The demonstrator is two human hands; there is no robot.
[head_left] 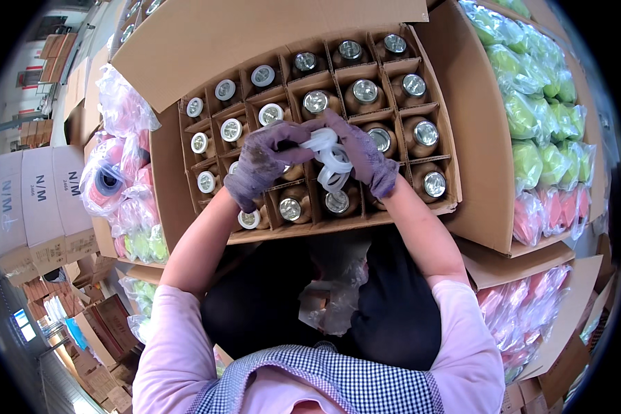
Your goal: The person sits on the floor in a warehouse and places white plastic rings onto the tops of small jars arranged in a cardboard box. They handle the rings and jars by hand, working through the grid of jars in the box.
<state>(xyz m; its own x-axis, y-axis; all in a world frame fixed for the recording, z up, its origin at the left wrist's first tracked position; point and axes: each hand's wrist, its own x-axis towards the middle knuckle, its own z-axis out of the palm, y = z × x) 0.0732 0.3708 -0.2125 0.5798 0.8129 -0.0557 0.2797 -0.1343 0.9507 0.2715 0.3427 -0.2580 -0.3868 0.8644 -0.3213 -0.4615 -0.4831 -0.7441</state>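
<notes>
Grip (367, 156) on rings (321, 141) above boxed jars (291, 209)

At the left of the frame, three pale cartons (47, 210) stand side by side, each printed with a short marking in large dark capitals (tilted, seen from here). On the middle and right-hand ones a smaller line of characters runs beside it. Their browner lower faces (56, 254) bear fine print, too small to read.
</notes>
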